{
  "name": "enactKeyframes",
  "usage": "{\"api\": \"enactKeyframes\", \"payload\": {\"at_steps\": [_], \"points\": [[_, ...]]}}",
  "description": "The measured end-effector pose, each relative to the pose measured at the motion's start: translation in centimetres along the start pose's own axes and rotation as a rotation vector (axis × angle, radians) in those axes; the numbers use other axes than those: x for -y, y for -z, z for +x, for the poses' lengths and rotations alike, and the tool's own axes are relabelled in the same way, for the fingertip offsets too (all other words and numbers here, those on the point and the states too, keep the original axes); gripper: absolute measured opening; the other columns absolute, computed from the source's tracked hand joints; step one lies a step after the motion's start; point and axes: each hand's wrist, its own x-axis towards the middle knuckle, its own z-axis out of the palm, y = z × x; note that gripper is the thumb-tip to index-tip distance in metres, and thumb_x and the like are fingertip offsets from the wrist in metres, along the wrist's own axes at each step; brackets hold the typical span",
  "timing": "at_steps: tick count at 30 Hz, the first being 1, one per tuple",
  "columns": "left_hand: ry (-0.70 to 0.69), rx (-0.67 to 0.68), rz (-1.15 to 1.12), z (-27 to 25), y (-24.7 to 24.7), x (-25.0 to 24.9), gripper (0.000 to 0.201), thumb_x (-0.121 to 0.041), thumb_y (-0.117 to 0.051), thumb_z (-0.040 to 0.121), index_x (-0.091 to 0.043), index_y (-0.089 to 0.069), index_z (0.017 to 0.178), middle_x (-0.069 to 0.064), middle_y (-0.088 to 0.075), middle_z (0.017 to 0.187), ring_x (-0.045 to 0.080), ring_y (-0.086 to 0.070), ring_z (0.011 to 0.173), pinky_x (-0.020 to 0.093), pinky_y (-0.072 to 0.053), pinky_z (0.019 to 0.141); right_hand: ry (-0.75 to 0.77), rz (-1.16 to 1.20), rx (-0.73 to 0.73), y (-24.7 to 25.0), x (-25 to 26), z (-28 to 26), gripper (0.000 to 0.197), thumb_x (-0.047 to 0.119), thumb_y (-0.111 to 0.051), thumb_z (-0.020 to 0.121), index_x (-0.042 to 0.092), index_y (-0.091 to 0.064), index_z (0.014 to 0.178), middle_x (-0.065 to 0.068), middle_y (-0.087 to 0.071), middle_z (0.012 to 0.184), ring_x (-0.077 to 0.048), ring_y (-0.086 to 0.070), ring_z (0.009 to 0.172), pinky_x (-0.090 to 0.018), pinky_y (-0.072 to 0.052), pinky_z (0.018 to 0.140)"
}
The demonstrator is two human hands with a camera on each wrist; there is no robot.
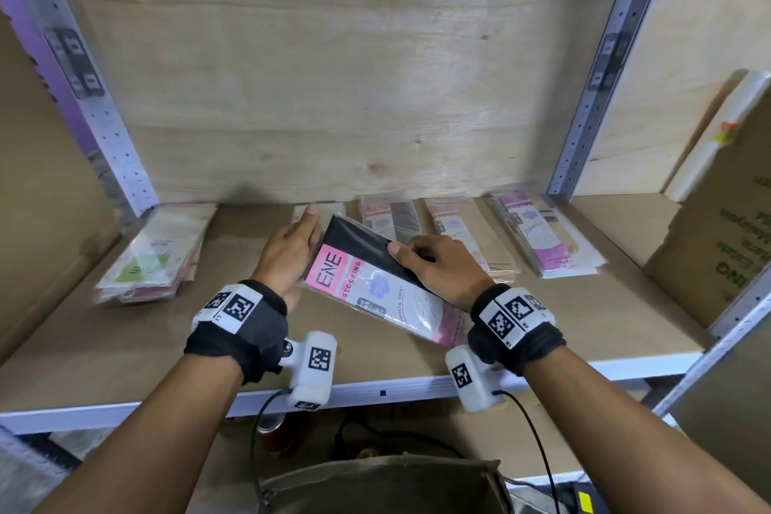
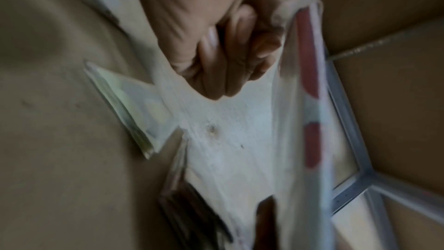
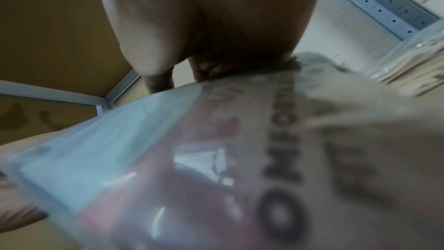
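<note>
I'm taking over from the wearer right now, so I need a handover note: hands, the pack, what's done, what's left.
Left hand grips the left edge of the pack.
Right hand pinches its right side, thumb on top.
The pack is held tilted above the shelf, not set down.
Done: several stacks lie along the back, with a green stack at far left.
Left: lay the pack on a stack. The pink stack with a dark stocking, just behind it, looks the likely match.

free: front shelf [image 1: 125,351] | blocked: packet stacks [image 1: 538,238] along back
</note>
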Motion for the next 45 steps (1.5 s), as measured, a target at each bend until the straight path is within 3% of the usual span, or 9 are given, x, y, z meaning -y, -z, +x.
{"api": "enactKeyframes", "payload": {"at_steps": [9,14,19,22,26,29,32,35,45], "points": [[0.087,0.098,-0.359,-1.0,-1.2,-1.4,0.039,-0.049,-0.064,0.089,-0.015,-0.065,0.069,0.005,-0.062,0.057,0.02,-0.064,0.049,0.024,-0.053,0.049,-0.036,0.138,0.039,-0.3,0.7,-0.1,0.049,0.062,-0.051,0.09,0.023,-0.051,0.06,0.017,-0.06,0.055,0.006,-0.053,0.049,-0.017,-0.036,0.059],[0.149,0.052,-0.359,-0.2,0.3,-0.9,0.054,-0.073,-0.053,0.083,-0.023,-0.062,0.065,0.001,-0.06,0.059,0.021,-0.063,0.053,0.029,-0.05,0.056,-0.07,0.093,0.056,-0.4,0.3,0.0,0.051,0.066,-0.048,0.089,0.022,-0.052,0.063,0.014,-0.059,0.057,-0.002,-0.055,0.054,-0.02,-0.039,0.061],[0.161,0.02,-0.527,0.9,2.1,-0.2,0.087,-0.082,-0.036,0.081,-0.008,-0.069,0.109,0.01,-0.071,0.096,0.021,-0.063,0.074,0.028,-0.05,0.067,-0.194,0.223,0.055,-0.1,0.5,0.4,0.034,0.053,-0.041,0.099,0.031,-0.064,0.086,0.01,-0.069,0.085,-0.011,-0.065,0.08,-0.027,-0.047,0.071],[0.172,0.059,-0.325,0.1,0.8,0.2,0.087,-0.083,-0.029,0.084,-0.01,-0.072,0.104,0.011,-0.077,0.096,0.021,-0.068,0.072,0.027,-0.055,0.059,-0.385,0.593,0.029,-0.4,1.3,0.9,0.034,0.036,-0.042,0.103,0.012,-0.061,0.117,-0.01,-0.07,0.112,-0.026,-0.067,0.102,-0.039,-0.051,0.09],[0.061,0.093,0.103,-1.6,-2.3,0.5,0.065,-0.084,-0.026,0.083,-0.04,-0.074,0.088,-0.005,-0.077,0.092,0.019,-0.07,0.089,0.035,-0.053,0.076,-0.421,0.846,-0.057,-1.1,2.1,1.3,0.03,0.023,-0.041,0.105,0.003,-0.055,0.121,-0.019,-0.068,0.117,-0.031,-0.067,0.104,-0.044,-0.054,0.091],[-0.098,0.04,0.333,-1.9,-3.7,1.4,0.066,-0.078,-0.023,0.087,-0.036,-0.067,0.113,-0.006,-0.072,0.114,0.017,-0.067,0.102,0.035,-0.05,0.091,-0.444,0.884,-0.096,-1.7,2.3,1.6,0.032,0.026,-0.04,0.105,0.004,-0.053,0.125,-0.019,-0.067,0.118,-0.033,-0.066,0.108,-0.051,-0.052,0.097],[-0.204,-0.106,0.505,-2.0,-4.1,2.2,0.057,-0.066,-0.022,0.095,-0.026,-0.061,0.104,0.002,-0.068,0.104,0.025,-0.063,0.096,0.037,-0.05,0.084,-0.406,0.753,-0.141,-2.8,2.5,1.6,0.034,0.032,-0.036,0.105,0.01,-0.052,0.125,-0.012,-0.067,0.113,-0.025,-0.067,0.101,-0.045,-0.055,0.09],[-0.25,-0.217,0.592,-2.0,-4.4,2.1,0.051,-0.054,-0.021,0.101,-0.017,-0.056,0.093,0.012,-0.066,0.097,0.037,-0.059,0.095,0.046,-0.05,0.085,-0.246,0.172,-0.209,-3.5,2.6,1.2,0.042,0.051,-0.025,0.101,0.018,-0.049,0.112,0.006,-0.059,0.085,-0.006,-0.057,0.072,-0.025,-0.042,0.059],[-0.245,-0.228,0.18,-1.3,-5.4,2.1,0.041,-0.042,-0.035,0.104,-0.017,-0.067,0.102,0.007,-0.072,0.109,0.029,-0.066,0.1,0.044,-0.052,0.094,-0.134,0.244,-0.279,-2.8,2.5,1.4,0.04,0.045,-0.029,0.104,0.013,-0.054,0.099,-0.001,-0.062,0.096,-0.021,-0.058,0.091,-0.032,-0.04,0.079]]}}
